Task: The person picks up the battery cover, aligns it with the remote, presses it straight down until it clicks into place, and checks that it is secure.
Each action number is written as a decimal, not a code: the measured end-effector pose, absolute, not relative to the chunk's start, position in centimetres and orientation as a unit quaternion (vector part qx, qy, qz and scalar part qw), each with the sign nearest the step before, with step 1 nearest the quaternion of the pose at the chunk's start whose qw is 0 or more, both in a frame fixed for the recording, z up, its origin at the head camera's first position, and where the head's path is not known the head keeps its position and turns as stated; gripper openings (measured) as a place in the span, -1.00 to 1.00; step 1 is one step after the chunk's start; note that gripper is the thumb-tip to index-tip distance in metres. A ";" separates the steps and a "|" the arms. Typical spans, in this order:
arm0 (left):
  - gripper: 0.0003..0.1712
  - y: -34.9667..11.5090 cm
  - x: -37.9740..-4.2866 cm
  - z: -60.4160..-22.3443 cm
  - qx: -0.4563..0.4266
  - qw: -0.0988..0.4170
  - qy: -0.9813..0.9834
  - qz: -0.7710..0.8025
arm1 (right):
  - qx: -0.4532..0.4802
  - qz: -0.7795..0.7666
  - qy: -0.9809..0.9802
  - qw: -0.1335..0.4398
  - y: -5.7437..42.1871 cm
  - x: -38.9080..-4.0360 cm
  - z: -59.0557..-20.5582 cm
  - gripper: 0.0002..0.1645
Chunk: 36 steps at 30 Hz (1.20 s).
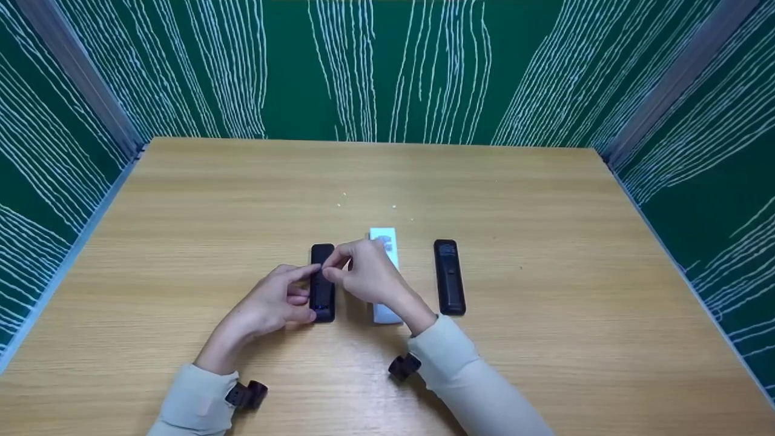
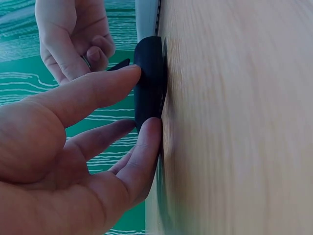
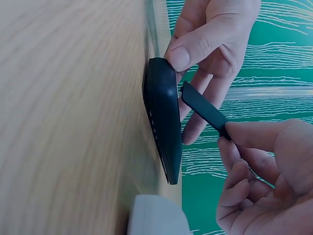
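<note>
In the head view a black remote control (image 1: 324, 297) lies on the wooden table in front of me. My left hand (image 1: 272, 301) holds it from the left side, the thumb near its close end and the index fingertip on its upper edge. My right hand (image 1: 370, 270) reaches over from the right and pinches a thin black battery cover (image 3: 205, 111) between thumb and fingers. In the right wrist view this cover stands tilted above the remote, one end close to its surface. A white remote control (image 1: 386, 313) lies partly hidden beneath my right hand.
A second black remote control (image 1: 449, 278) lies to the right of the white one. Several tiny pale crumbs (image 1: 394, 206) dot the table (image 1: 242, 188) farther back. Green panels with white lines (image 1: 387, 72) stand behind and beside the table.
</note>
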<state>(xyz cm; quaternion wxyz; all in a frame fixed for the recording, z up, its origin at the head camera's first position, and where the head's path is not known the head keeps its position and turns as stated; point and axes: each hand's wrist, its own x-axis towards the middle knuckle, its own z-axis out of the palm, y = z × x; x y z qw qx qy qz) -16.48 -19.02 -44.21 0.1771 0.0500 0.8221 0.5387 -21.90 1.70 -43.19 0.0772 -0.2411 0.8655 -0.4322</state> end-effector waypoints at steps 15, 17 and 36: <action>0.04 -18.9 -16.5 -44.4 0.045 0.185 0.814 0.548 | -0.244 -0.440 0.861 0.080 1.5 -21.8 -43.4 -0.88; 0.04 -18.9 -16.5 -44.4 0.043 0.185 0.814 0.549 | -0.244 -0.440 0.860 0.080 1.5 -21.9 -43.5 -0.88; 0.03 -18.9 -16.5 -44.5 0.045 0.183 0.814 0.550 | -0.254 -0.439 0.857 0.089 1.3 -21.9 -43.6 -0.90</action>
